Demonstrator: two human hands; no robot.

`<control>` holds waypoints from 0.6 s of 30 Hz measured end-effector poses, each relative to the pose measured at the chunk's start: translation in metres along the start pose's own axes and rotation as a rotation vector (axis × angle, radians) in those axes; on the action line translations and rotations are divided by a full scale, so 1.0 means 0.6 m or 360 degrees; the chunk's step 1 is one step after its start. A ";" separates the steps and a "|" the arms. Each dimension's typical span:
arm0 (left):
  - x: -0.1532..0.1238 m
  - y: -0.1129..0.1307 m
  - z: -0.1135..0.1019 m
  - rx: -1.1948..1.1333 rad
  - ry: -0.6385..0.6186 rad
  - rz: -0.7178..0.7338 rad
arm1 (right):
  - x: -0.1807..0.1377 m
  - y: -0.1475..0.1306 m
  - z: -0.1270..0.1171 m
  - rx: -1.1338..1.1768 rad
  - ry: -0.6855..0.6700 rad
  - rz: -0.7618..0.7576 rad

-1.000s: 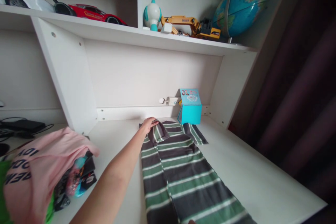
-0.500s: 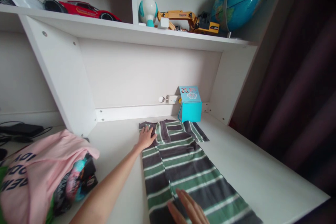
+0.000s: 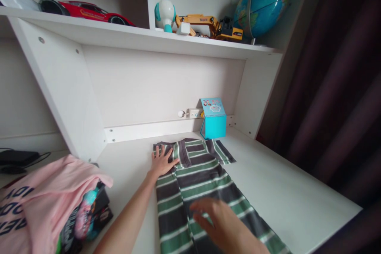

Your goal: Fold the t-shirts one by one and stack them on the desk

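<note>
A striped short-sleeved shirt (image 3: 205, 176) in green, dark grey and white lies stretched out on the white desk, one side folded over lengthwise. Its sleeve ends lie at the far end, one pointing to the right. On the far left part of the shirt rests my left hand (image 3: 162, 162), flat with spread fingers. Over the middle of the shirt is my right hand (image 3: 216, 218), slightly blurred, holding nothing, with thumb and forefinger apart. Whether the right hand touches the cloth I cannot tell. The near end of the shirt runs out of view.
A pile of clothes with a pink printed garment (image 3: 59, 190) on top lies at left. Behind the shirt stands a turquoise desk calendar (image 3: 216, 126) by a wall socket (image 3: 195, 114). A shelf above carries a red toy car (image 3: 92, 11), a toy excavator (image 3: 205, 21) and a globe (image 3: 268, 6).
My left hand has spread its fingers and shifted slightly nearer on the shirt. My right hand has come farther into view, moving up over the cloth. The camera view has shifted a little.
</note>
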State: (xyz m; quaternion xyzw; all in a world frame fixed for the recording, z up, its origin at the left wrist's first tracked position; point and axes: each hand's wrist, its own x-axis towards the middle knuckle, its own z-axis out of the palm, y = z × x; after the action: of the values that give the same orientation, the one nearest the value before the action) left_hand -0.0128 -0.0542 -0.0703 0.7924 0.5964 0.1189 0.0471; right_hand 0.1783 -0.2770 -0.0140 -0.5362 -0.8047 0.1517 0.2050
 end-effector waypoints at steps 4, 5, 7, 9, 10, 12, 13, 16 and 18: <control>0.002 -0.004 0.005 -0.0005 0.0022 0.0034 | 0.149 0.045 -0.010 -0.0366 0.0079 0.0331; 0.003 -0.005 0.006 -0.0007 0.0020 0.0020 | 0.178 0.053 -0.003 -0.0408 0.0099 0.0355; 0.004 -0.007 0.007 -0.0002 0.0035 -0.0011 | 0.217 0.063 0.015 -0.0474 0.0133 0.0345; 0.006 -0.007 0.008 0.0009 0.0058 -0.0023 | 0.233 0.064 0.032 -0.0531 0.0149 0.0297; 0.006 -0.007 0.008 0.0011 0.0069 -0.0027 | 0.234 0.062 0.038 -0.0552 0.0157 0.0273; 0.006 -0.005 0.007 -0.0005 0.0071 -0.0051 | 0.228 0.058 0.044 -0.0577 0.0168 0.0241; 0.006 -0.004 0.005 -0.0023 0.0059 -0.0068 | 0.224 0.058 0.043 -0.0581 0.0165 0.0238; 0.003 -0.002 -0.001 -0.0075 0.0007 -0.0097 | 0.212 0.073 0.023 -0.0568 0.0126 0.0289; 0.000 -0.002 -0.005 -0.0082 -0.0017 -0.0056 | 0.208 0.103 -0.006 -0.0566 0.0154 0.0427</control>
State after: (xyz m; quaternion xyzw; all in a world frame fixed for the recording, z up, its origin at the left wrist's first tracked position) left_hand -0.0147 -0.0538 -0.0675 0.7810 0.6067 0.1293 0.0728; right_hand 0.1869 -0.1377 -0.0189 -0.6727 -0.7294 0.0076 0.1237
